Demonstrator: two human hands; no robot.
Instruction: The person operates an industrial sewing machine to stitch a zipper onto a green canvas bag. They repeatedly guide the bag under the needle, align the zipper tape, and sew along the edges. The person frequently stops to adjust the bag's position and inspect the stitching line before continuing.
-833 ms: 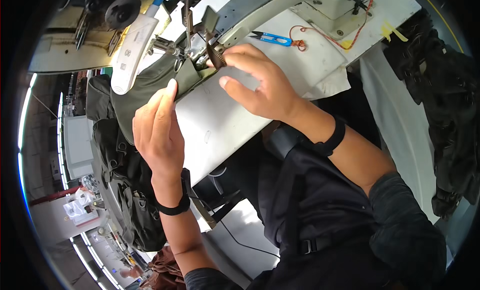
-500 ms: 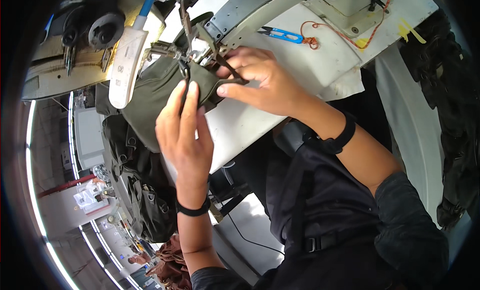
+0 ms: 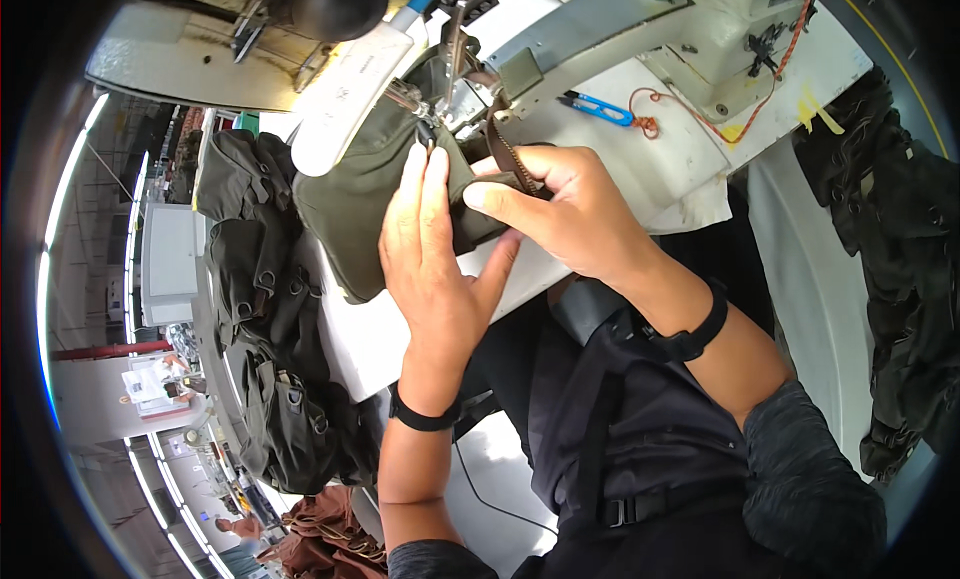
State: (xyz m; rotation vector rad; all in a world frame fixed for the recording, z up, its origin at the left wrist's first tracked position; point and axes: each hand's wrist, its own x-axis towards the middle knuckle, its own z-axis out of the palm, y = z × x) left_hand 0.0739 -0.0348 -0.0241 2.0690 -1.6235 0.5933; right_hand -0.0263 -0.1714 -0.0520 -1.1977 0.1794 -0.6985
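Observation:
An olive-green fabric piece (image 3: 365,194) lies on the white sewing machine table (image 3: 640,154), its top end under the machine's needle area (image 3: 440,99). My left hand (image 3: 430,249) lies flat on the fabric, fingers pointing up toward the needle. My right hand (image 3: 560,214) pinches the fabric's right edge together with a brown zipper strip (image 3: 505,154) that runs up to the presser foot. Both wrists wear black bands.
Blue thread snips (image 3: 595,104) and an orange cord (image 3: 700,104) lie on the table to the right. A heap of dark green bags (image 3: 265,349) hangs off the table's left side. Black fabric (image 3: 900,249) is piled at the far right. The machine body (image 3: 740,19) stands at the top.
Both hands have slid up toward the needle with the fabric. My left hand has turned from the fabric's side to lie flat on it, and my right hand now pinches the zipper edge.

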